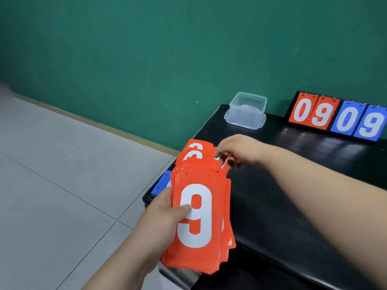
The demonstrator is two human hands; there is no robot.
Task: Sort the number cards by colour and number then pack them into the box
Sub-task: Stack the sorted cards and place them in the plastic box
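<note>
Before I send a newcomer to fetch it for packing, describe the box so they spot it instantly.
Find the black table against the green wall. At its far edge, left of the 0909 scoreboard, sits the box. It alone is clear plastic, not red or blue.

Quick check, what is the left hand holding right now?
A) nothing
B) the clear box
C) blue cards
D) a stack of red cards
D: the left hand grips a stack of red cards with a white 9 on top.
</note>
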